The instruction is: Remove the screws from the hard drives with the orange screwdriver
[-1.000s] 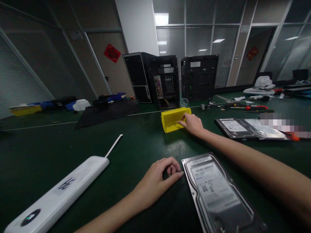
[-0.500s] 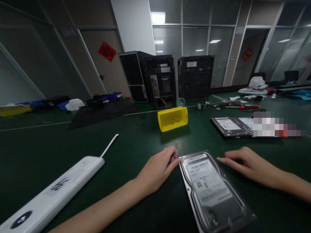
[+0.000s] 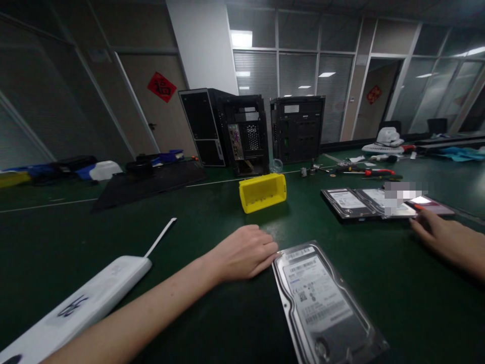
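A silver hard drive (image 3: 322,303) lies label up on the green table, close in front of me. My left hand (image 3: 248,252) rests at its upper left corner with curled fingers; what is inside them, if anything, is hidden. Over at the right, my right hand (image 3: 441,235) is beside a row of hard drives (image 3: 346,202), its fingers at a slim orange item (image 3: 419,207). Whether they grip it is too small to tell. Beyond my left hand, a yellow bin (image 3: 263,193) lies tipped with its opening toward me, small dark bits inside.
A white power strip (image 3: 83,308) stretches along the left. Black computer cases (image 3: 297,129) stand at the back. Pliers and other tools (image 3: 375,172) lie at the back right, near a white helmet-like object (image 3: 388,139). A black mat (image 3: 151,184) is at the back left.
My right hand has moved away from the near drive, to the right, up to the row of drives. My left hand has curled further at the drive's corner. The view has shifted slightly.
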Motion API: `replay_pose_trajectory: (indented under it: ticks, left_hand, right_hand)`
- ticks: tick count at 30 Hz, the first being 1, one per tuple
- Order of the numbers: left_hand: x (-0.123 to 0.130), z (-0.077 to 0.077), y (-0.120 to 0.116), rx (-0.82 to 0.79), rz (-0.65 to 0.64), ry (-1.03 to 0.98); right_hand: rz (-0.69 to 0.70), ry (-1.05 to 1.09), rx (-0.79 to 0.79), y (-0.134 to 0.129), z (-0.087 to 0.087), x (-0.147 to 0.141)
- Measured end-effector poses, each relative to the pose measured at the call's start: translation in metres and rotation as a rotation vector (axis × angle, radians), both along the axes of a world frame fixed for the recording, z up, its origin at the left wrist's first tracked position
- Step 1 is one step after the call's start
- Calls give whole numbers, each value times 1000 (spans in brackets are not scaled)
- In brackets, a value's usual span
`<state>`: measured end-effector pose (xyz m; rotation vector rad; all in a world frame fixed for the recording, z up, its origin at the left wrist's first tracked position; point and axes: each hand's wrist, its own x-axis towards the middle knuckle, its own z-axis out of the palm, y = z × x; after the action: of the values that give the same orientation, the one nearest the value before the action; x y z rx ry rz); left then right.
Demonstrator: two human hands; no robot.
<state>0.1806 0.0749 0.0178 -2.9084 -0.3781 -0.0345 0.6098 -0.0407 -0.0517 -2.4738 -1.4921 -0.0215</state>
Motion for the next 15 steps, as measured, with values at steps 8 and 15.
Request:
replay_pose_trajectory:
  ticks: [8, 15]
  left_hand:
    - [7, 4, -1, -10, 62, 61]
    - [0, 4, -20, -230, 259, -143]
  right_hand:
    - [-244, -79, -54, 6, -20, 39]
    - [-167, -72, -68, 11, -27, 51]
